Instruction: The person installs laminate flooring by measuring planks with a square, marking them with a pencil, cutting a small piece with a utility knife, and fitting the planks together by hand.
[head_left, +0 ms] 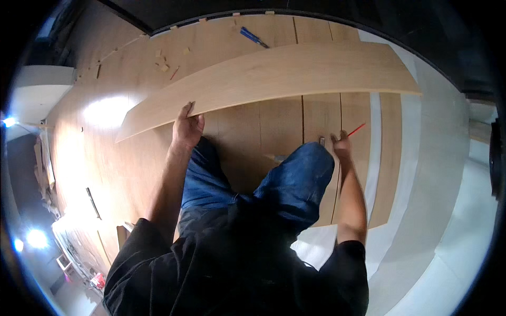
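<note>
Best to steady the long wooden plank (295, 73) beyond the knees (312, 160), pinching its near edge in the left hand (188, 126), leaving the right hand (341, 145), right of the knees, for the red pencil (357, 129) apparently gripped there.

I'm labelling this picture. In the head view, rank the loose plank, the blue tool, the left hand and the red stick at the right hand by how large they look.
1. Loose plank, by far
2. Left hand
3. Blue tool
4. Red stick at the right hand, by its visible part
</note>
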Action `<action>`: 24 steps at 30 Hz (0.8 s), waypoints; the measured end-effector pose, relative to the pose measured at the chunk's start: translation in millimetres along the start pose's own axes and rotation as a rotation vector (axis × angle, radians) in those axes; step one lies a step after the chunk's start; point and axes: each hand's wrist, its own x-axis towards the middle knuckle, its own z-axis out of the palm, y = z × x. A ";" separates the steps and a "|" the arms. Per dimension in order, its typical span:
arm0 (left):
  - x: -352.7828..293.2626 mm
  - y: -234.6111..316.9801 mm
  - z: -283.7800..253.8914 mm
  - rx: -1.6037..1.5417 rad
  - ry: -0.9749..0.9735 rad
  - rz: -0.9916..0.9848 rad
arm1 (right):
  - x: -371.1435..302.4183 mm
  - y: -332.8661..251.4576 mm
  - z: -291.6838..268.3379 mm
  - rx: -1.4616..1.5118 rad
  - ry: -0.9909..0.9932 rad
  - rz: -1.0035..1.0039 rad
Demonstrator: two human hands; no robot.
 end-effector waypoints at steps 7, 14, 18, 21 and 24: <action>12.6 -53.7 -37.2 0.089 0.070 -0.098 | -76.7 22.2 130.9 0.024 -0.204 0.316; -13.1 -116.5 -54.5 0.120 0.059 -0.151 | -75.5 56.7 147.4 0.083 -0.105 0.334; -0.9 -152.0 -47.4 0.139 0.085 -0.187 | -88.2 54.4 108.5 0.046 -0.044 0.445; 17.5 -164.0 -79.5 0.173 -0.037 -0.205 | -127.6 59.9 74.4 0.074 -0.077 0.443; 39.7 -230.8 -19.6 0.157 -0.011 -0.284 | -155.9 179.2 68.5 0.058 0.216 0.421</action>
